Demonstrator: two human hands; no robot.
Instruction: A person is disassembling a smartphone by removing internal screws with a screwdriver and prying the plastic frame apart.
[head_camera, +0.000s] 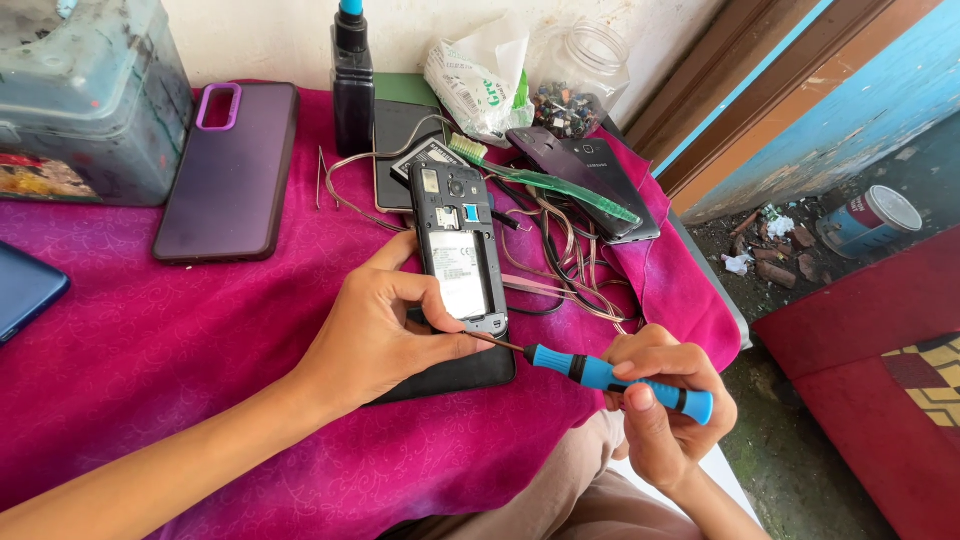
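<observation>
I'm steadying opened phone (457, 245) with left hand (375, 330), fingers pinching its lower edge, frame centre on magenta cloth (150, 350). Right hand (665, 400) at 4 o'clock, pinching blue screwdriver (615, 375), tip touching phone's bottom corner. Keeping driver seated squarely, pressing lightly.

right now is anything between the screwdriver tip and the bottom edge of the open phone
Nothing visible does. The right hand holds the blue-handled screwdriver, and its tip already sits at the lower edge of the opened phone. The left hand grips the phone from its left side, with the thumb just beside the tip, not across it.
</observation>
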